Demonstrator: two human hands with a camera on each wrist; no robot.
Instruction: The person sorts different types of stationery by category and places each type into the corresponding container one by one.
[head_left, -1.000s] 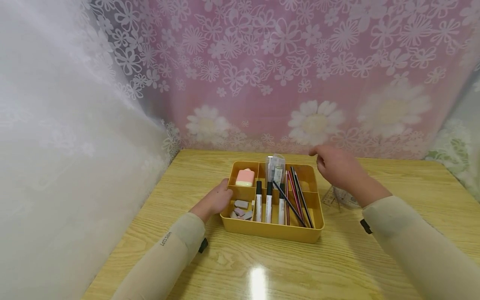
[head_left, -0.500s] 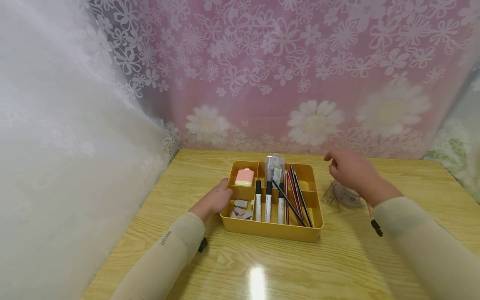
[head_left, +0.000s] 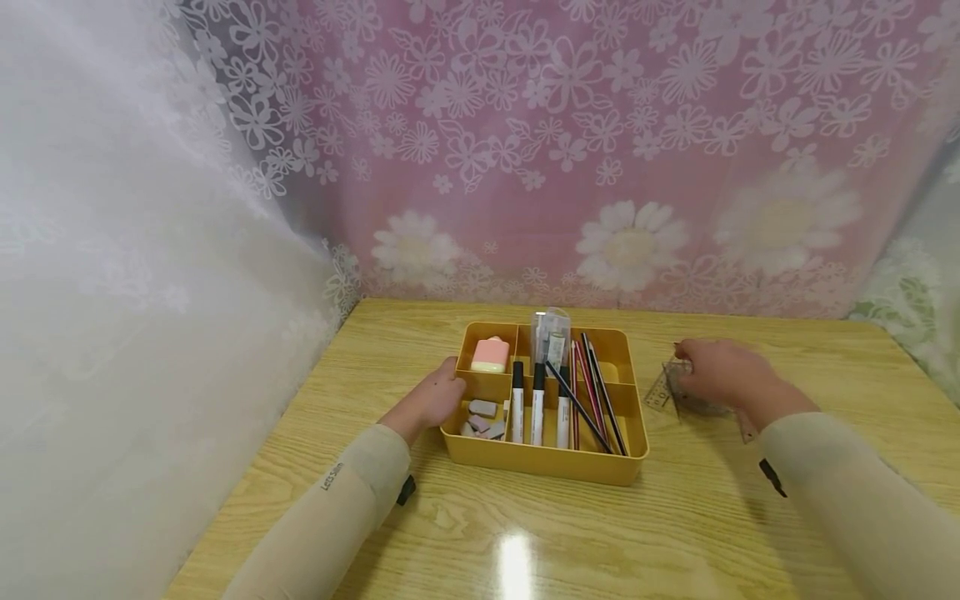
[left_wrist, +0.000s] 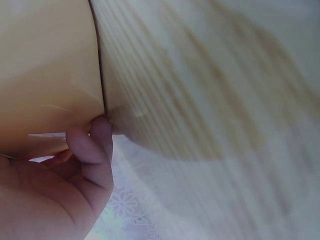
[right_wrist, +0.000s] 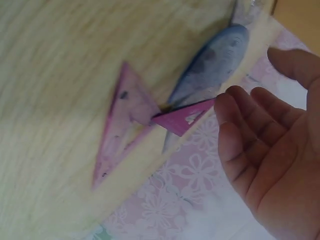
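Note:
On the table stands a yellow divided tray (head_left: 540, 463). My left hand (head_left: 435, 398) grips its left wall; in the left wrist view the curled fingers (left_wrist: 89, 150) meet the tray's edge. My right hand (head_left: 720, 371) hovers right of the tray over clear drawing tools, which it partly hides in the head view. From the right wrist I see a pink set square (right_wrist: 120, 110), a smaller magenta triangular piece (right_wrist: 181, 120) and a blue-edged protractor (right_wrist: 212, 65). The right fingertips (right_wrist: 227, 107) are close to the magenta piece, thumb apart; whether they touch it I cannot tell.
The tray holds black-capped white markers (head_left: 537, 417), several pencils (head_left: 600, 392), a clear plastic case (head_left: 551, 337), a pink-and-cream item (head_left: 491, 355) and small erasers (head_left: 482, 408). A pink flowered curtain (head_left: 525, 167) hangs behind the wooden table (head_left: 360, 517).
My right hand has moved rightward and down, from beside the tray's back right corner to the clear drawing tools. The left hand and the tray have stayed in place.

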